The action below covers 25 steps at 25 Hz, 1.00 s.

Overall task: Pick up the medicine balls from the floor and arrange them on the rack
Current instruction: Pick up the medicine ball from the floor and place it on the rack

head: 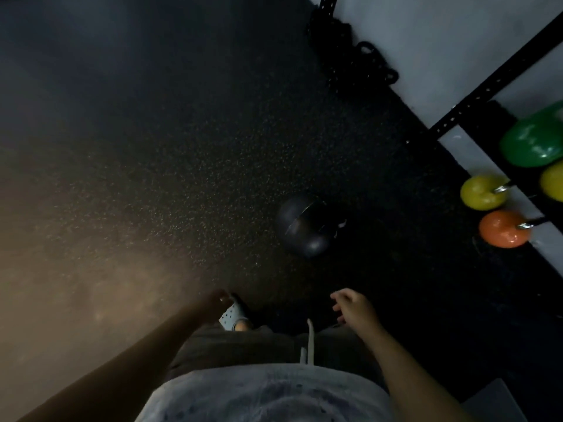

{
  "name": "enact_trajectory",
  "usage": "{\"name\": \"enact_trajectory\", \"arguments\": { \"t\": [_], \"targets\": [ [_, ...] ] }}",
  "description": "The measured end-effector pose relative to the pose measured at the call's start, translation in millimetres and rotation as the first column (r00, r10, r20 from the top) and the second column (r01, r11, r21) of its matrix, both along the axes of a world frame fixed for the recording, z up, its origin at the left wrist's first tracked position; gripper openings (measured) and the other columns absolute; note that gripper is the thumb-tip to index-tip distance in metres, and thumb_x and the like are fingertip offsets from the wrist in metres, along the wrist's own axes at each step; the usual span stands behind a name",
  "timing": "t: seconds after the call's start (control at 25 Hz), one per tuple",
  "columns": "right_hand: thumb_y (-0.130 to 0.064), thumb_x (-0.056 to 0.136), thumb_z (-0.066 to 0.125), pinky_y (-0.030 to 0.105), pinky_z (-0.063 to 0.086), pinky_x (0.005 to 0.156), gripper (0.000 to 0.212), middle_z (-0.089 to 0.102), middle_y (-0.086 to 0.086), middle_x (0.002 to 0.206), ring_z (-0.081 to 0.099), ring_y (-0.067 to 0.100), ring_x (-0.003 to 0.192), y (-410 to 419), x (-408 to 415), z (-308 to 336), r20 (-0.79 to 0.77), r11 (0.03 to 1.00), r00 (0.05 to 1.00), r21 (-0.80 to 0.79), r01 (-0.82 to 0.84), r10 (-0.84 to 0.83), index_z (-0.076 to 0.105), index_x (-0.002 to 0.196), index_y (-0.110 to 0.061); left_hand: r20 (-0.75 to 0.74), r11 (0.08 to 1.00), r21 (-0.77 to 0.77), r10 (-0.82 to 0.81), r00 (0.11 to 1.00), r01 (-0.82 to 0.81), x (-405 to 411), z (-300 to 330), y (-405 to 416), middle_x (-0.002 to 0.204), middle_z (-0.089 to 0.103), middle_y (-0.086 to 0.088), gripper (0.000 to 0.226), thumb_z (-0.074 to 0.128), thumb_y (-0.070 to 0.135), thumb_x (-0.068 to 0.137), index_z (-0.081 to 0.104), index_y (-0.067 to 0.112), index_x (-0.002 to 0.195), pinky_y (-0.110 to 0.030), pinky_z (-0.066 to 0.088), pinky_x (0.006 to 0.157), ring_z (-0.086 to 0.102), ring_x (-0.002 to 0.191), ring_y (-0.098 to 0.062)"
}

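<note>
A dark grey medicine ball (304,225) lies on the speckled black floor, ahead of me and slightly right. At the right edge stands the black rack (487,89), holding a green ball (533,141), two yellow balls (481,191) (553,181) and an orange ball (502,229). My left hand (217,301) hangs low in the dim light with its fingers loosely curled and nothing in it. My right hand (353,307) is also empty, fingers apart and slightly bent. Both hands are well short of the dark ball.
A coil of heavy black chain or rope (350,53) lies along the pale wall (426,41) at the top. My foot in a light perforated shoe (234,315) stands just under my left hand. The left part of the floor is hazy and brownish.
</note>
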State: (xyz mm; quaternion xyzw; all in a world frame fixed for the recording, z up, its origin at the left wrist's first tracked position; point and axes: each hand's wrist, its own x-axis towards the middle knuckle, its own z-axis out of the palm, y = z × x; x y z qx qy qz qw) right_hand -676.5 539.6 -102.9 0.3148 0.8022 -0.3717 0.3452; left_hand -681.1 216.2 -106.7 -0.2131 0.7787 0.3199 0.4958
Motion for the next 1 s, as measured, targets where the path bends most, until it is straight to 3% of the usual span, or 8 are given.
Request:
{"name": "enact_trajectory", "arguments": {
  "t": [0.08,0.24,0.36,0.52,0.72,0.8,0.88,1.0],
  "targets": [
    [-0.027,0.103,0.050,0.038,0.057,0.082,0.017,0.067,0.002,0.103,0.065,0.018,0.094,20,-45,-2,0.014,1.000,1.000,-0.017,-0.018,0.018,0.067,0.106,-0.025,-0.004,1.000,-0.017,-0.004,1.000,0.004,-44,1,22,0.133,0.064,-0.013,0.042,0.047,0.023,0.112,0.055,0.007,0.150,-0.027,0.056,0.090,0.066,0.112,-0.021],
    [-0.027,0.104,0.050,0.049,0.054,0.099,0.024,0.069,0.014,0.117,0.065,0.035,0.111,75,-136,-33,0.072,0.994,0.996,-0.103,-0.040,0.048,0.068,0.115,-0.017,-0.034,0.995,-0.094,0.033,0.999,-0.036,-128,-16,74,0.148,0.063,-0.017,0.043,0.049,0.027,0.111,0.058,0.010,0.149,-0.042,0.046,0.117,0.060,0.136,-0.031],
    [-0.025,0.105,0.046,0.050,0.053,0.094,0.031,0.065,0.017,0.121,0.064,0.041,0.112,116,-206,-64,0.131,0.996,0.991,-0.092,0.003,0.009,0.063,0.127,-0.012,-0.039,0.983,-0.160,0.089,0.995,-0.094,-173,-42,112,0.145,0.064,-0.017,0.042,0.050,0.028,0.110,0.060,0.009,0.146,-0.041,0.049,0.110,0.062,0.131,-0.031],
    [-0.027,0.106,0.045,0.043,0.048,0.077,0.019,0.060,0.007,0.096,0.058,0.029,0.086,163,-291,-134,0.223,0.993,0.975,-0.120,0.016,0.012,0.059,0.117,-0.021,-0.030,0.942,-0.172,0.288,0.957,-0.289,-237,-116,166,0.137,0.069,-0.020,0.040,0.057,0.029,0.107,0.066,0.006,0.137,-0.039,0.048,0.100,0.061,0.111,-0.028],
    [-0.034,0.103,0.050,0.033,0.046,0.068,0.016,0.059,0.001,0.094,0.054,0.018,0.076,170,-363,-276,0.227,0.989,0.973,-0.125,0.073,-0.043,0.061,0.112,-0.026,-0.046,0.857,-0.139,0.495,0.868,-0.496,-302,-251,198,0.111,0.062,-0.010,0.024,0.056,0.028,0.107,0.067,0.011,0.119,-0.050,0.056,0.097,0.058,0.085,-0.022],
    [-0.037,0.101,0.052,0.031,0.045,0.062,0.020,0.061,0.000,0.096,0.056,0.016,0.077,163,-389,-340,0.215,0.994,0.976,-0.094,0.059,-0.038,0.062,0.113,-0.025,-0.062,0.797,-0.141,0.584,0.809,-0.587,-317,-310,198,0.108,0.063,-0.007,0.033,0.055,0.030,0.107,0.062,0.008,0.130,-0.043,0.059,0.084,0.060,0.087,-0.021],
    [-0.040,0.101,0.052,0.035,0.052,0.070,0.031,0.067,0.006,0.106,0.062,0.022,0.085,155,-408,-396,0.245,0.993,0.969,-0.108,0.045,-0.017,0.063,0.119,-0.019,-0.030,0.737,-0.130,0.666,0.746,-0.663,-326,-365,196,0.121,0.067,-0.015,0.042,0.049,0.031,0.109,0.058,0.005,0.140,-0.034,0.053,0.070,0.064,0.098,-0.026],
    [-0.048,0.102,0.045,0.044,0.049,0.099,0.045,0.061,0.012,0.138,0.062,0.033,0.116,142,-412,-452,0.290,0.989,0.956,-0.129,0.072,-0.032,0.061,0.126,-0.014,0.009,0.599,-0.151,0.796,0.605,-0.787,-325,-426,189,0.134,0.066,-0.023,0.050,0.036,0.035,0.110,0.055,0.005,0.146,-0.043,0.055,0.087,0.066,0.116,-0.038]
  ]
}}
